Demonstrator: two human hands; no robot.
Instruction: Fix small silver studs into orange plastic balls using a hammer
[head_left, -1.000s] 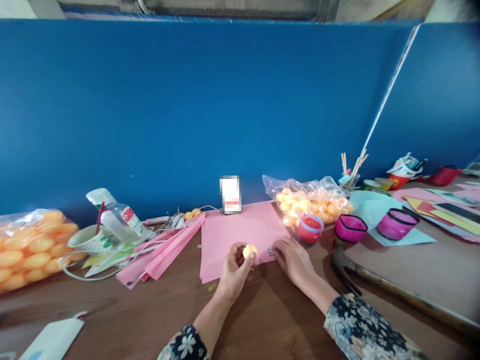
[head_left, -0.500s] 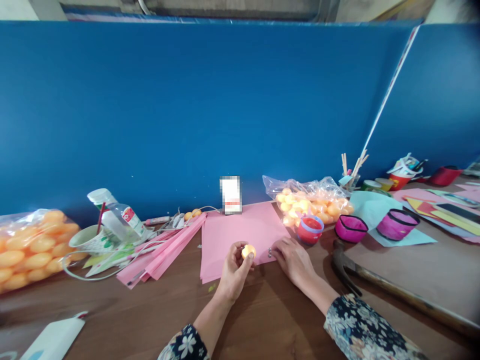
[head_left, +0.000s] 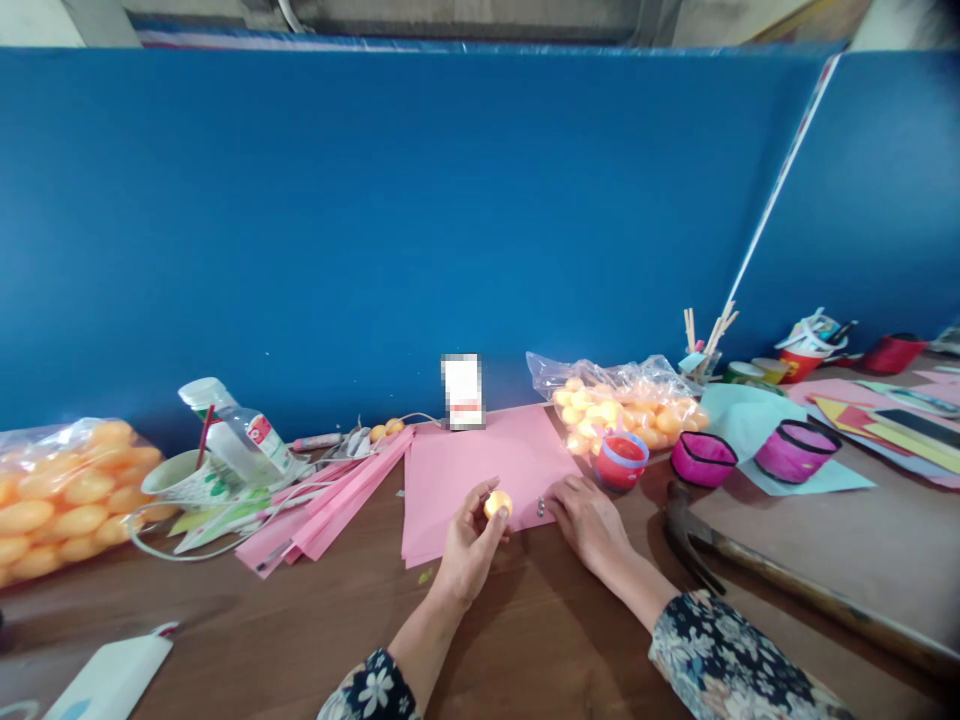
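My left hand [head_left: 469, 540] pinches a yellow-orange ping-pong ball [head_left: 498, 505] between thumb and fingers, just above the near part of the pink paper sheets [head_left: 480, 455]. Over the right corner of that paper, my right hand [head_left: 592, 520] rests low with its fingers curled together. Right beside its fingertips are small shiny silver pieces [head_left: 540, 506], too small to name. What lies under these fingers, if anything, is hidden. A red cup with a lilac rim [head_left: 622, 462] stands just beyond my right hand.
Clear bags of orange balls lie at left [head_left: 82, 490] and behind the red cup [head_left: 637, 410]. A claw hammer [head_left: 795, 575] lies at right near two magenta fabric rings [head_left: 703, 460]. Pink strips [head_left: 345, 500] and a tilted plastic bottle [head_left: 247, 435] lie left; a blue partition [head_left: 450, 200] rises behind.
Both hands stay almost in place, the left still holding the ball. The whole view shifts very slightly; the silver pieces show a little more clearly beside my right fingertips.
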